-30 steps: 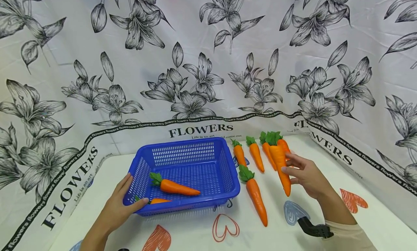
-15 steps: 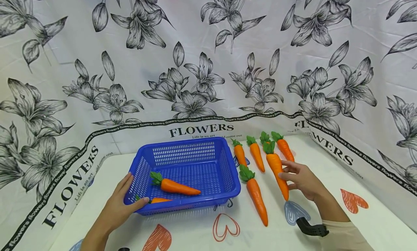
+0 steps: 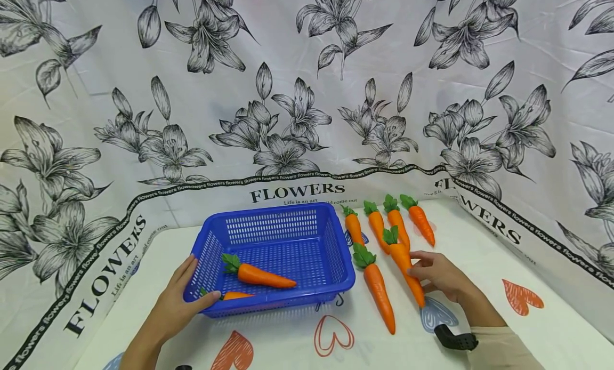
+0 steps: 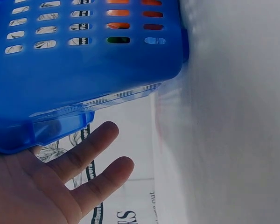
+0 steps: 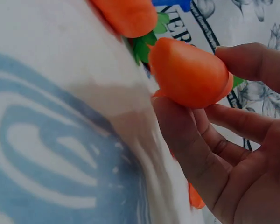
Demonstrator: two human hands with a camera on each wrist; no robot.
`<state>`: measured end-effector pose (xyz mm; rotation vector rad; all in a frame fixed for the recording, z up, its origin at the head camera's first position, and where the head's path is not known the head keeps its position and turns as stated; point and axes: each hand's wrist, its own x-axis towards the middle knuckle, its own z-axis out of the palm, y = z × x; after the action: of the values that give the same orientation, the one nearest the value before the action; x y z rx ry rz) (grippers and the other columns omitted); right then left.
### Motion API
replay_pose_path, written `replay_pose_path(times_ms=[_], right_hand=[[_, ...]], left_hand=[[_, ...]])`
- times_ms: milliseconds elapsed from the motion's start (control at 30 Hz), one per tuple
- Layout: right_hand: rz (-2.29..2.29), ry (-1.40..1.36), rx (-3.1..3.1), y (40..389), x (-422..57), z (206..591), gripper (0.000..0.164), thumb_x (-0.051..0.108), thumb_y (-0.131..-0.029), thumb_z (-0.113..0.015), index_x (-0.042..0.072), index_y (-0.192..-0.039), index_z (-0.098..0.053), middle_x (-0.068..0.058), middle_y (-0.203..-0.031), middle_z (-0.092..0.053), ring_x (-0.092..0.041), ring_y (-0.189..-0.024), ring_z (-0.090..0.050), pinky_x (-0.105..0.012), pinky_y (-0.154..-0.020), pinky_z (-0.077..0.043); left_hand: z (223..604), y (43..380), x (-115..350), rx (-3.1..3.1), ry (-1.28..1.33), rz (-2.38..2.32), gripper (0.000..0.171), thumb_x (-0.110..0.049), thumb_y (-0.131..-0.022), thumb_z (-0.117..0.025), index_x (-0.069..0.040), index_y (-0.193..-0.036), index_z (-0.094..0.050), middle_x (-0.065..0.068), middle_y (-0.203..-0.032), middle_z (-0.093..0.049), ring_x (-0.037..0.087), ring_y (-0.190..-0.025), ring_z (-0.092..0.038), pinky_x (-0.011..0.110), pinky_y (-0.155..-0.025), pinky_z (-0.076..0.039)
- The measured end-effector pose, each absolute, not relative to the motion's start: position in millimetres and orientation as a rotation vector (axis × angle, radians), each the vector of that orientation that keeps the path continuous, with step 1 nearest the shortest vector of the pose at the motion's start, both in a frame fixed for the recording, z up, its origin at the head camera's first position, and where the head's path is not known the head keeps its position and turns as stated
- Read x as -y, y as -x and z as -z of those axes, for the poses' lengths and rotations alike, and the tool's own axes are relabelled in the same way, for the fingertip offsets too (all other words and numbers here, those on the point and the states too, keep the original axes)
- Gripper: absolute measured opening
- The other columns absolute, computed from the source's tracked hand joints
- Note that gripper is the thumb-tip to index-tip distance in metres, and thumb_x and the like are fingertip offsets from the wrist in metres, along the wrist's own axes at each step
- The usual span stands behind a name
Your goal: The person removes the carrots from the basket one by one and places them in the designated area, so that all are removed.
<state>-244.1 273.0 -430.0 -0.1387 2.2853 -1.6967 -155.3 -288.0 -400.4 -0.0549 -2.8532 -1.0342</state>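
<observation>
My right hand (image 3: 438,274) pinches an orange carrot (image 3: 402,255) with a green leafy top, thumb on one side and fingers on the other. Its tip points toward me, and the right wrist view shows the carrot's rounded end (image 5: 186,74) between thumb and fingers, close over the cloth. My left hand (image 3: 175,300) holds the near left corner of a blue plastic basket (image 3: 307,292), thumb over the rim. Two of its fingers (image 4: 100,184) stretch out free under the rim in the left wrist view. Inside lie two carrots, one in full view (image 3: 264,275), another (image 3: 237,295) partly behind the front wall.
Right of the basket several carrots lie on the white cloth: one in front (image 3: 378,290), others behind in a row, including the far right one (image 3: 421,223). Flower-printed curtains (image 3: 288,146) stand behind the table and at both sides.
My right hand has brought the carrot toward me, down and slightly left, away from the rear row and close to the cloth. The left hand and basket stay put.
</observation>
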Motion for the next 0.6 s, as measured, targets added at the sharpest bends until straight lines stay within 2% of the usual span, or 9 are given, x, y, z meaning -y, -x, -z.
replay_pose_path(times_ms=[433, 600], right_hand=[[1.506, -0.035, -2.403, 243.7, -270.1, 436.8, 0.061, 0.017, -0.085, -0.072, -0.008, -0.135, -0.046, -0.015, -0.102, -0.056, -0.026, -0.079, -0.055, -0.041, -0.065, -0.057], [1.418, -0.101, -2.466, 244.1, -268.0, 437.6, 0.063, 0.02, -0.084, -0.074, -0.005, -0.135, -0.048, -0.015, -0.1, -0.055, -0.025, -0.071, -0.056, -0.039, -0.06, -0.057]], left_hand=[[398.4, 156.5, 287.1, 2.841, 0.065, 1.054, 0.102, -0.048, -0.084, -0.07, -0.003, -0.154, -0.012, 0.018, -0.159, -0.003, 0.054, -0.136, -0.012, 0.075, -0.098, -0.017], [399.0, 156.1, 287.3, 2.827, 0.079, 1.058, 0.101, -0.047, -0.084, -0.07, -0.003, -0.154, -0.012, 0.018, -0.159, -0.004, 0.054, -0.136, -0.013, 0.076, -0.097, -0.017]])
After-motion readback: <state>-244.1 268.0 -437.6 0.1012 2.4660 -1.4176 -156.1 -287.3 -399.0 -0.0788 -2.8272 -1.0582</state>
